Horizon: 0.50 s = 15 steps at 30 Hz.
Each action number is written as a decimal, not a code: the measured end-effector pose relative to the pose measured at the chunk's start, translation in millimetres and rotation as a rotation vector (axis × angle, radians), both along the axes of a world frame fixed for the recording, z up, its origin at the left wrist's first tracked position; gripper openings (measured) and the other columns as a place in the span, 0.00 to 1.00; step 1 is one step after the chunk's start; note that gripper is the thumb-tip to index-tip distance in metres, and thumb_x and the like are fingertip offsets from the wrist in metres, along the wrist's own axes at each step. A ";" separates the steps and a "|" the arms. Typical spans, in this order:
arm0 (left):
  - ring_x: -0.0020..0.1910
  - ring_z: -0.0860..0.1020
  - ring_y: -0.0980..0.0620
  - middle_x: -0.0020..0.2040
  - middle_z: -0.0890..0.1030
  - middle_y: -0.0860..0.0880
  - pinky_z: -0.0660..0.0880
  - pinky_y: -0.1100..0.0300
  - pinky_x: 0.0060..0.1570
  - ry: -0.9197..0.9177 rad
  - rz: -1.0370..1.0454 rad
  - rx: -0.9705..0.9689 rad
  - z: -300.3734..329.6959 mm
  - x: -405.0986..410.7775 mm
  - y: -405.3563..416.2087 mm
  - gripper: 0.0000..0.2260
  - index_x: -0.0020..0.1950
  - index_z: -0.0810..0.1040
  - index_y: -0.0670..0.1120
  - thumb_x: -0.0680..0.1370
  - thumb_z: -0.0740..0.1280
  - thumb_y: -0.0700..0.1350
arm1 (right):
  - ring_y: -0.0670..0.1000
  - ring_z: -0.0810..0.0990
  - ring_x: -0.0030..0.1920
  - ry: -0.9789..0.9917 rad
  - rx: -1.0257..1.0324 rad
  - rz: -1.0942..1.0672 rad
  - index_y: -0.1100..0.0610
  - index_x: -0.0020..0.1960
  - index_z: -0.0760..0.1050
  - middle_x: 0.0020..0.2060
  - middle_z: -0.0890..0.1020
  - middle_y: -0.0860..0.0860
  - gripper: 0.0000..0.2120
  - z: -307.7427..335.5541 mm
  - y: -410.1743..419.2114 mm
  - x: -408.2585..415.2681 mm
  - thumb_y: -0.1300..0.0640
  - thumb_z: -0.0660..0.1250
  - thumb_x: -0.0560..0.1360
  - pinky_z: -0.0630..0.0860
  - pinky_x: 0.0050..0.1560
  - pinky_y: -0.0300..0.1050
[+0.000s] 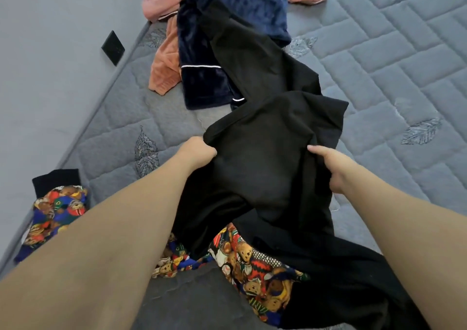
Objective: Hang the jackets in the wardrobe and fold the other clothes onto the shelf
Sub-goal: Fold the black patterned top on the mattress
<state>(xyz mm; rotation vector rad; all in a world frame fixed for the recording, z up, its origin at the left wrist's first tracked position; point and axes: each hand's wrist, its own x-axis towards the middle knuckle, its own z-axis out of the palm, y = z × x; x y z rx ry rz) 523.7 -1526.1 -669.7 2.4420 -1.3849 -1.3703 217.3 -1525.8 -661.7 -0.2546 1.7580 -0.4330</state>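
black smooth garment (265, 168) bunched, gripped by left hand (199, 150), right hand (328, 168).

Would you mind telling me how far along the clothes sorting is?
Nothing looks finished; no wardrobe or shelf shows. In hand: both hands, left and right, grip the black garment. Left on the mattress: the navy garment, the pink clothes and the bear-print garment.

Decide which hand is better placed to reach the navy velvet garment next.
Probably the left hand: the navy velvet garment lies ahead on its side. The right hand would cross the black garment both hands hold.
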 end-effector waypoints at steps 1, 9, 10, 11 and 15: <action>0.50 0.78 0.43 0.54 0.80 0.43 0.75 0.53 0.51 -0.008 -0.048 -0.015 1.7 -0.2 0.1 0.10 0.54 0.76 0.44 0.74 0.64 0.43 | 0.57 0.83 0.54 -0.119 -0.044 -0.026 0.53 0.58 0.82 0.54 0.84 0.53 0.25 5.2 0.0 -4.4 0.37 0.71 0.70 0.77 0.55 0.53; 0.53 0.76 0.34 0.54 0.78 0.37 0.69 0.48 0.46 -0.510 -0.129 -0.262 37.8 18.6 13.6 0.07 0.51 0.67 0.45 0.74 0.59 0.40 | 0.53 0.86 0.47 -0.273 -0.230 -0.077 0.58 0.59 0.80 0.51 0.86 0.53 0.16 59.9 -19.0 -7.9 0.54 0.68 0.73 0.81 0.42 0.45; 0.53 0.76 0.33 0.53 0.77 0.36 0.68 0.48 0.45 -0.525 -0.097 -0.314 46.4 22.7 8.5 0.07 0.52 0.67 0.45 0.74 0.59 0.39 | 0.55 0.85 0.47 -0.216 -0.302 -0.144 0.59 0.56 0.80 0.49 0.86 0.54 0.13 66.4 -21.4 -9.9 0.57 0.68 0.73 0.80 0.42 0.45; 0.52 0.76 0.33 0.53 0.77 0.36 0.68 0.48 0.45 -0.534 -0.046 -0.365 56.8 24.4 0.6 0.08 0.54 0.67 0.44 0.75 0.59 0.39 | 0.56 0.84 0.45 -0.101 -0.418 -0.209 0.59 0.52 0.79 0.46 0.85 0.55 0.09 73.2 -23.1 -15.0 0.60 0.68 0.72 0.79 0.41 0.46; 0.62 0.71 0.33 0.64 0.73 0.36 0.69 0.42 0.58 -0.637 0.015 -0.473 101.3 -13.9 -37.6 0.19 0.67 0.66 0.44 0.76 0.60 0.39 | 0.58 0.74 0.49 0.743 -0.853 0.310 0.59 0.36 0.71 0.48 0.73 0.57 0.07 109.2 -10.2 -49.6 0.60 0.66 0.72 0.69 0.49 0.45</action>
